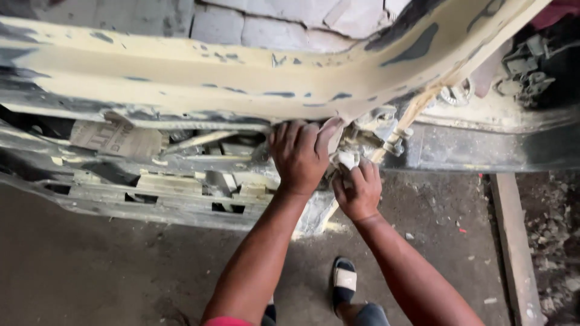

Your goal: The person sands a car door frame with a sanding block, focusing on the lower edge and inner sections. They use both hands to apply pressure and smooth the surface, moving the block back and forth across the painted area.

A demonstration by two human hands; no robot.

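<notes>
Car body panel (181,72), coated in cream filler with dark patches showing through: long axis left to right across upper frame, right end curving up toward the upper right corner. Lower edge at centre frame, above the hands.

Left hand (300,156): centre frame, palm down, fingers spread flat against the panel's lower edge.

Right hand (359,190): just right of and touching the left, grip pinched on a small pale sanding scrap (348,159), pressed at the panel's underside.

Metal latch bracket (386,134): right of the hands, filler-smeared.

Torn cardboard piece (115,139): left of centre, tan, roughly rectangular, faded dark print, wedged under the panel.

Wooden plank (513,241): lower right, lying on the floor (90,265), long axis running up the frame.

Sandalled foot (345,281): bottom centre, dark with a white strap.
</notes>
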